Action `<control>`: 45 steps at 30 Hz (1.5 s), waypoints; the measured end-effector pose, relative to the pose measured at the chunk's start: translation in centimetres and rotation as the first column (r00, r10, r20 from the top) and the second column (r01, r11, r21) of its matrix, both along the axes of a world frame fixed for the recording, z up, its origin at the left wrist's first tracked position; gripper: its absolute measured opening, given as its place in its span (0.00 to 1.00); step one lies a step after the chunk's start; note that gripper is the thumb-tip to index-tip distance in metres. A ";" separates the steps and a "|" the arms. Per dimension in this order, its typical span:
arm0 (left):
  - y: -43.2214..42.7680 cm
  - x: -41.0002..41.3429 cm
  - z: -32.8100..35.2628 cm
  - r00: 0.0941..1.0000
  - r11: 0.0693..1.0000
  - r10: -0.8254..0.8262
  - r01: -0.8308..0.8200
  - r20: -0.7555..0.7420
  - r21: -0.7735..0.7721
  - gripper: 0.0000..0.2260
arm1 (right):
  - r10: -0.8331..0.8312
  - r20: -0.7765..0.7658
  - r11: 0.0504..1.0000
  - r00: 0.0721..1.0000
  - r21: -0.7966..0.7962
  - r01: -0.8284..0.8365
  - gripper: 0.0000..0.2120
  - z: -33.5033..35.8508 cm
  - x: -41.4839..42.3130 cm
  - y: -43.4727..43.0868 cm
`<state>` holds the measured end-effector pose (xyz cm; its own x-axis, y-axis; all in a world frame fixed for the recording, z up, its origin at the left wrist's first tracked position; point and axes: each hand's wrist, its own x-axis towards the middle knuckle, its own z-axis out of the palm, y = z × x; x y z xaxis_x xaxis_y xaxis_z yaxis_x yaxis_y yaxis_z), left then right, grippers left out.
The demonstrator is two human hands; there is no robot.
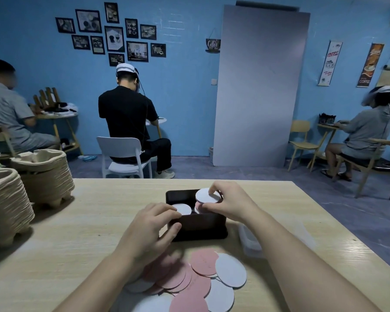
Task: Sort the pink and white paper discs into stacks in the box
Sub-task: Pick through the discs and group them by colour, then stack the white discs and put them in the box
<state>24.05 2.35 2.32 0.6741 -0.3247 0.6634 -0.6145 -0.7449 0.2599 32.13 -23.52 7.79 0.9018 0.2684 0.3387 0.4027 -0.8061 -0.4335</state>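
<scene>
A dark box stands on the wooden table in front of me. My left hand grips its near left wall, thumb outside and fingers over the rim beside a white stack inside. My right hand pinches a white disc above the box's right side, where a pink stack edge shows under it. A loose heap of pink discs and white discs lies on the table near me, partly hidden by my left forearm.
Two tall stacks of brown pulp trays stand at the table's left. A clear plastic container lies right of the box. Three seated people and chairs are beyond the table's far edge.
</scene>
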 end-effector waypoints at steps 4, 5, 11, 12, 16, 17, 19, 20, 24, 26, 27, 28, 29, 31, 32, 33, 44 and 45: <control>0.1 -0.1 -0.3 1.000 1.000 0.000 0.000 0.001 -0.016 0.11 | -0.044 -0.029 0.999 0.999 -0.020 0.043 0.25 -0.6 0.8 -0.1; 0.1 -0.1 -0.3 1.000 1.000 0.000 0.000 -0.002 -0.019 0.11 | -0.050 -0.035 0.999 0.998 -0.016 0.049 0.25 -0.7 0.9 0.0; 0.2 -0.4 0.0 0.999 1.000 0.008 -0.008 -0.036 0.009 0.12 | -0.022 -0.032 1.000 0.999 0.021 0.022 0.22 -0.7 0.6 0.0; 0.3 -0.5 0.1 0.999 1.000 0.012 -0.011 -0.048 0.017 0.12 | -0.014 -0.010 1.000 1.000 0.014 0.014 0.20 -0.7 0.4 -0.1; 0.3 -1.6 0.7 0.997 0.999 0.033 -0.030 -0.071 0.043 0.15 | 0.013 0.100 0.999 0.995 0.050 -0.018 0.16 -0.8 -1.3 -0.1; 0.3 -2.1 0.8 0.997 0.998 0.041 -0.038 -0.068 0.047 0.15 | 0.025 0.123 0.997 0.992 0.063 -0.033 0.15 -0.9 -2.1 -0.1; 0.1 -3.1 0.9 0.998 0.998 0.047 -0.045 -0.048 0.049 0.15 | 0.055 0.185 0.993 0.981 0.089 -0.072 0.10 -1.5 -4.0 -0.2; 0.0 -3.6 1.0 0.998 0.998 0.042 -0.040 -0.036 0.047 0.14 | 0.071 0.216 0.990 0.974 0.106 -0.095 0.08 -1.9 -5.1 -0.3; -0.7 -6.1 0.7 1.000 1.000 0.006 -0.006 -0.012 0.013 0.09 | 0.153 0.280 0.972 0.948 0.128 -0.195 0.02 -3.9 -10.0 -1.2; -0.7 -7.5 0.1 0.999 0.999 -0.028 0.029 -0.033 0.019 0.07 | 0.185 0.247 0.969 0.951 0.119 -0.219 0.03 -5.3 -12.2 -2.2; -0.5 -8.2 -0.4 0.998 0.999 -0.040 0.041 -0.052 0.030 0.05 | 0.191 0.214 0.971 0.958 0.101 -0.216 0.03 -5.9 -13.1 -2.7; -0.4 -8.8 -0.8 0.996 0.998 -0.042 0.045 -0.074 0.040 0.05 | 0.190 0.183 0.975 0.965 0.077 -0.207 0.03 -6.4 -13.8 -3.3; -0.1 -9.3 -1.3 0.994 0.998 -0.041 0.045 -0.099 0.044 0.04 | 0.183 0.158 0.979 0.970 0.057 -0.194 0.04 -7.0 -14.3 -3.8; 0.3 -10.4 -2.1 0.989 0.998 -0.035 0.042 -0.141 0.051 0.03 | 0.160 0.102 0.986 0.982 0.028 -0.164 0.08 -7.8 -15.2 -4.6; 0.4 -10.9 -2.4 0.988 0.998 -0.030 0.039 -0.154 0.058 0.03 | 0.148 0.071 0.989 0.986 0.007 -0.149 0.11 -8.1 -15.5 -4.9; 0.4 -11.4 -2.7 0.986 0.997 -0.027 0.038 -0.167 0.064 0.03 | 0.142 0.045 0.990 0.989 -0.018 -0.142 0.13 -8.4 -15.8 -5.0; 0.0 -12.8 -2.7 0.984 0.997 0.002 0.012 -0.178 0.079 0.07 | 0.083 -0.051 0.994 0.995 -0.065 -0.086 0.19 -8.5 -16.4 -4.9; 0.0 -12.9 -2.6 0.984 0.996 -0.002 0.017 -0.176 0.083 0.07 | 0.084 -0.037 0.995 0.996 -0.054 -0.086 0.20 -8.4 -16.5 -4.9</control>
<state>11.19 2.33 -0.31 0.7743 -0.3811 0.5052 -0.5720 -0.7629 0.3013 15.62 -28.44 -0.64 0.8858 0.3620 0.2903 0.4564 -0.7927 -0.4041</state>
